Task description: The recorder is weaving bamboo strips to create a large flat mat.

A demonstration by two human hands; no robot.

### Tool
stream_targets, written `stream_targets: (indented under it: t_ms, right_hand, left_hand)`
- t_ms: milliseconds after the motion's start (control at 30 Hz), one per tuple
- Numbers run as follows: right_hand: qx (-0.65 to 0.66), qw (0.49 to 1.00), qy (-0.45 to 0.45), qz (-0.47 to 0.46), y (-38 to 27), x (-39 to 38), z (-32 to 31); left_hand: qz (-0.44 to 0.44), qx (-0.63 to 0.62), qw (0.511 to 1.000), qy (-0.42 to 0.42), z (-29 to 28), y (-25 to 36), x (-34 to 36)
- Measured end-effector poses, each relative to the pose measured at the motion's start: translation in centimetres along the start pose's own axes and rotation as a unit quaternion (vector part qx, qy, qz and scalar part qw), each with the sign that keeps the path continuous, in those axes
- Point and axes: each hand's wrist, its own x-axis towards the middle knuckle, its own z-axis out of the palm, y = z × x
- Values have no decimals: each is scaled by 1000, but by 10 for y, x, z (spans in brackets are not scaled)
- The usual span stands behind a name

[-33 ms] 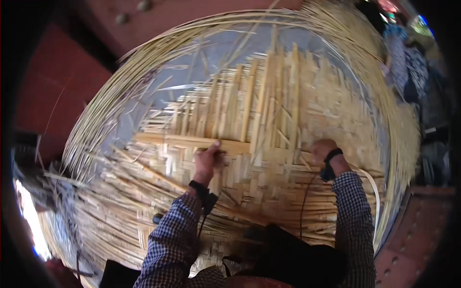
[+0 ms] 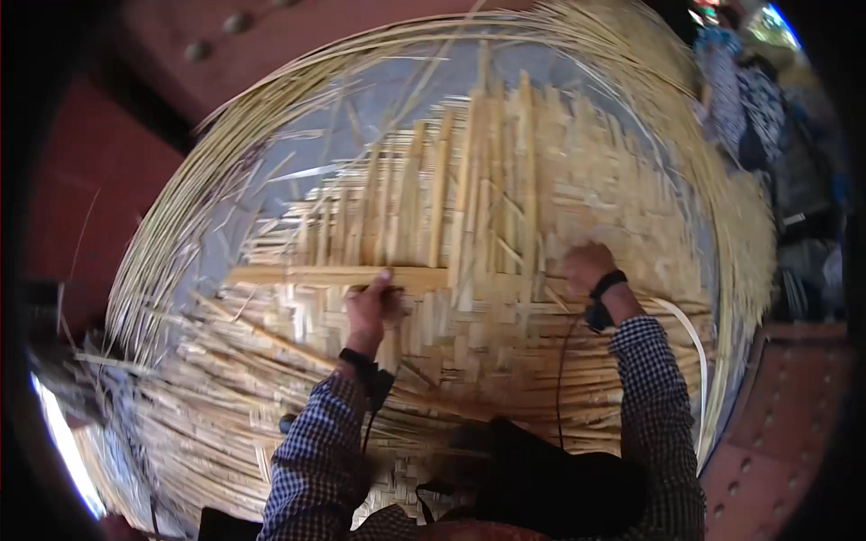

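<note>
My left hand (image 2: pixel 377 299), fingers curled, grips a pale bamboo strip at the lower edge of a wide horizontal slat (image 2: pixel 329 277). My right hand (image 2: pixel 588 266) is over the woven mat (image 2: pixel 613 180) to the right of several upright slats (image 2: pixel 528 162); its fingers look bent but are blurred, so what they hold, if anything, is unclear. Loose, thinner strips (image 2: pixel 234 361) fan across the mat's lower left. A black band and a small dark device are on each wrist.
Long loose strand ends (image 2: pixel 171 225) arc round the rim over grey sheeting (image 2: pixel 334 117). Red riveted metal (image 2: pixel 767 415) borders both sides and the top. Patterned cloth items (image 2: pixel 753 108) lie at upper right. A black item (image 2: pixel 541 487) is at the bottom centre.
The whole view has shifted slightly left. My right hand has moved a little upward over the mat; my left hand stays by the horizontal slat.
</note>
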Motion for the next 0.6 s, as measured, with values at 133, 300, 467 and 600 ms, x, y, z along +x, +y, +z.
stream_targets:
  t_ms: [133, 300, 467, 600]
  right_hand:
    - [312, 922, 179, 146, -38, -6, -11]
    - [162, 979, 43, 115, -64, -15, -1]
    - [397, 901, 130, 118, -55, -30, 24]
    - [605, 783, -50, 136, -37, -50, -7]
  left_hand:
    - [28, -26, 999, 28, 6, -3, -1]
    - [24, 10, 999, 29, 2, -2, 3]
    - [44, 7, 999, 12, -3, -7, 5]
    - [53, 1, 999, -5, -5, -8, 8]
